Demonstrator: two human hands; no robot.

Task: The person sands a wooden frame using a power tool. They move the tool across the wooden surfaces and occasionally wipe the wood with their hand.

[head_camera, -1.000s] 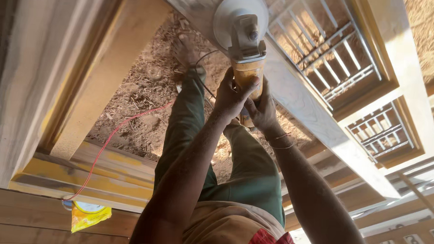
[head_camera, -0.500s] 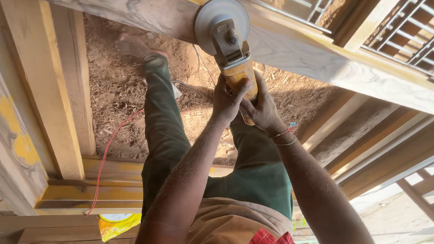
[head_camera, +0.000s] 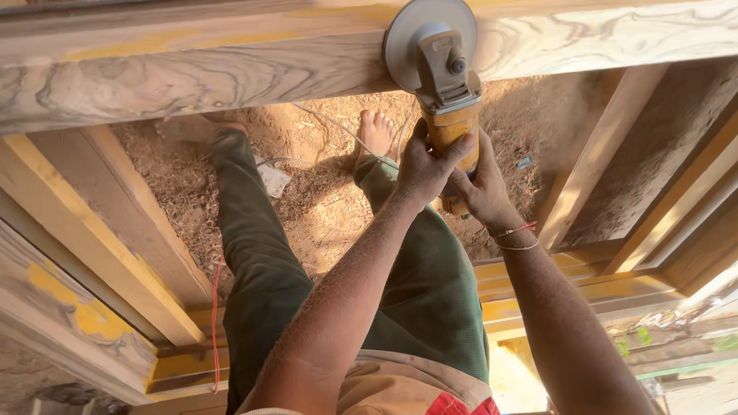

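Angle grinder [head_camera: 439,63], clasped by both hands [head_camera: 452,174], presses its disc against wooden beam [head_camera: 186,70].

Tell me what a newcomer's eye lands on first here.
First, the yellow angle grinder at top centre, gripped by the left hand and right hand, its grey disc against a long, strongly grained wooden beam across the top. Below, green trousers and a bare foot stand on sawdust-covered ground, with a thin red cable at lower left.
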